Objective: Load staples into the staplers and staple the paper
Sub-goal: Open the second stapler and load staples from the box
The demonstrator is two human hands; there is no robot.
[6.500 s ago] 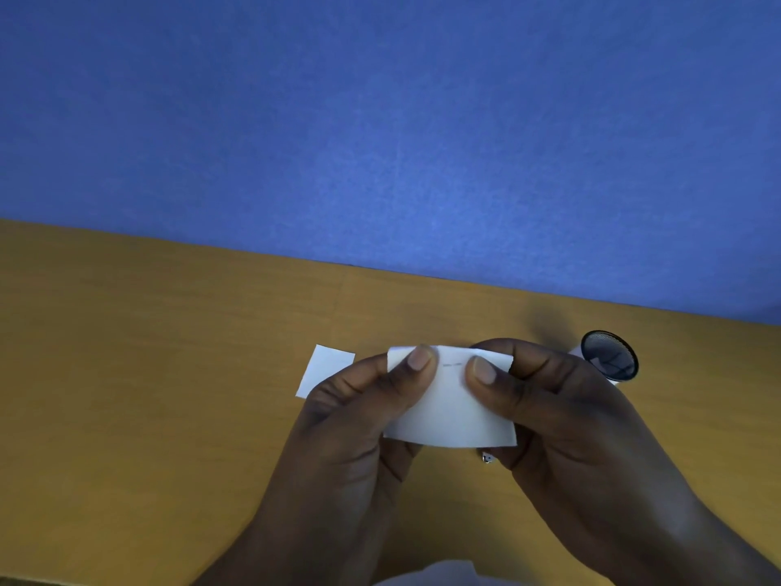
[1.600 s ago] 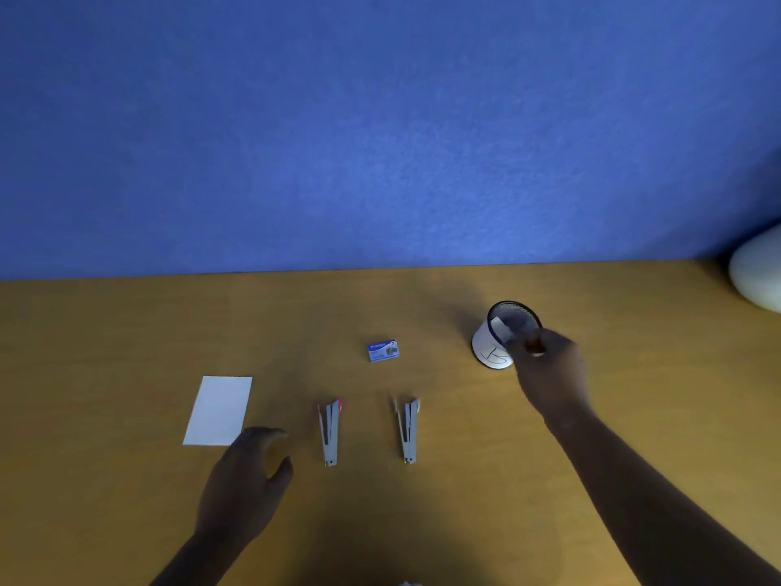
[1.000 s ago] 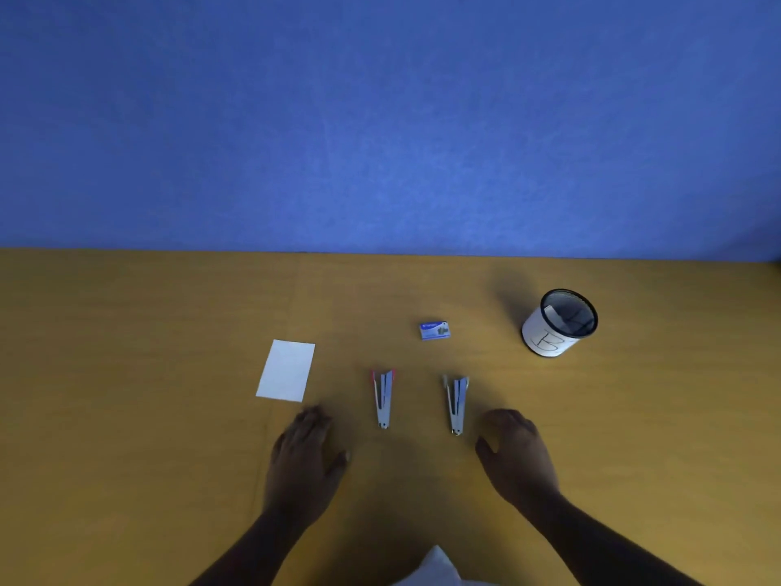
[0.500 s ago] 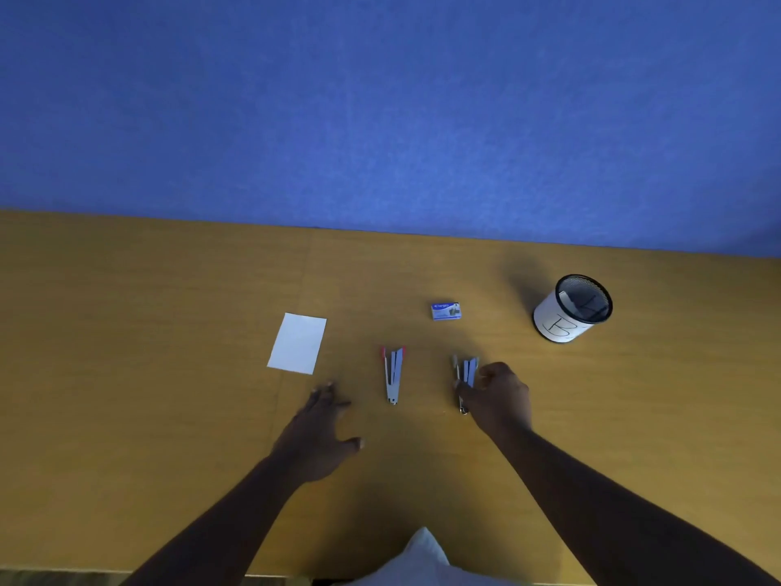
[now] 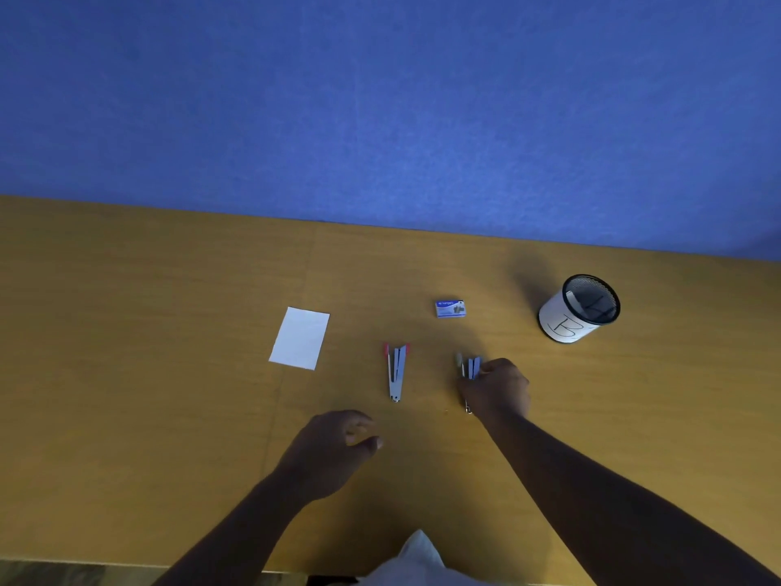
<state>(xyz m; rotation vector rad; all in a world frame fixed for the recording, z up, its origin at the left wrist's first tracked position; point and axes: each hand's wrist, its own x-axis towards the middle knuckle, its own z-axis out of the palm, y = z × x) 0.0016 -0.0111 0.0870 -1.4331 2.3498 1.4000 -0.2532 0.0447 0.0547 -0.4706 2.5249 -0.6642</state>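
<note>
Two staplers lie on the tabletop (image 5: 169,374); my right hand (image 5: 496,389) has just closed its fingers on the right stapler (image 5: 469,367), ready for loading, while my left hand (image 5: 334,448) hovers near, fingers loosely curled, empty

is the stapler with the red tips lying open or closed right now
Open. The red-tipped stapler lies flat on the desk with its arms splayed into a narrow V, red ends apart. Neither hand touches it.
</note>
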